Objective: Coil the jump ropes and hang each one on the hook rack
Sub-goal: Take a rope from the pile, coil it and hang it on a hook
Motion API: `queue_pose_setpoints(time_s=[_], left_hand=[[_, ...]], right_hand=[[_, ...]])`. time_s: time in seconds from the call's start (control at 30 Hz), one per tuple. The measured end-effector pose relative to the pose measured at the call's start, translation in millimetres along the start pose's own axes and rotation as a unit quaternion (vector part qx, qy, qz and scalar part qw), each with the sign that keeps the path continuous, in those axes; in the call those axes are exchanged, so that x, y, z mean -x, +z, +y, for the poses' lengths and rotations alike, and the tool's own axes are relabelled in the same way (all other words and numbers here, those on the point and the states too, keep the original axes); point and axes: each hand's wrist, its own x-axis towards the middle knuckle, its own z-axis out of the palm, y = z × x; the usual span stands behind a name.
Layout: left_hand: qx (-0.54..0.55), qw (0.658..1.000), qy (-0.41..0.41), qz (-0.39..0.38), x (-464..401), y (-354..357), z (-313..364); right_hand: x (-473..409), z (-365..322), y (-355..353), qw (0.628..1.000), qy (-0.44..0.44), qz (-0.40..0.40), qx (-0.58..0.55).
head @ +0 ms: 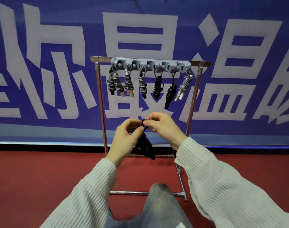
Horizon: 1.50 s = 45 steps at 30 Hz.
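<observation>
Nearest the viewer, a bent knee in blue jeans (pixel 161 199) rises between two white ribbed sleeves (pixel 222 183). Beyond it, both hands meet in mid-air over the red floor (pixel 33 178). Left hand (pixel 125 139): fingers curled, thumb and forefinger pinching the top of a coiled black jump rope (pixel 144 144). Right hand (pixel 163 125): fingers curled, fingertips pinching the small loop at the bundle's upper end, just beside the left thumb. Rope bundle: hangs below and between the hands, long axis near vertical, tilted slightly, its lower end pointing down and to the right.

Above and beyond the hands stands a metal frame (pixel 101 104) carrying a grey hook rack (pixel 151 64) on its top bar. Contents of the rack, left to right: four grey coiled ropes (pixel 129 83), two of them with tan handle ends; two black coiled ropes (pixel 157 87); one grey rope with white handles (pixel 184 87), tilted. All hang with handles downward. Behind the frame, a blue banner (pixel 239 112) with large white characters.
</observation>
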Motion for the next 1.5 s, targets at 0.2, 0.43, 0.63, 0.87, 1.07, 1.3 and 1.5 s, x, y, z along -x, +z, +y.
queue_pose_setpoints(time_s=[0.2,0.43,0.63,0.87,1.07,1.3,1.5], left_hand=[[-0.004,1.000,-0.014,0.003,-20,11,11],[-0.020,1.000,-0.012,-0.014,-43,15,20],[-0.058,0.997,-0.003,-0.053,-82,16,26],[-0.079,0.995,0.031,-0.058,-137,22,55],[-0.097,0.995,0.024,-0.032,-179,25,59],[-0.112,0.992,0.050,-0.034,-214,32,50],[-0.118,0.991,0.052,-0.025,-242,45,43]], right_hand=[[-11,-2,-9,1.000,0.009,0.010,-0.005],[-30,-9,-22,1.000,0.024,0.014,0.005],[-54,-17,-36,1.000,0.027,0.013,0.006],[-98,-39,-64,1.000,-0.004,0.015,-0.006],[-140,-32,-69,0.997,-0.038,0.067,0.019],[-180,-15,-64,0.985,-0.050,0.153,0.061],[-188,-2,-71,0.990,-0.040,0.116,-0.064]])
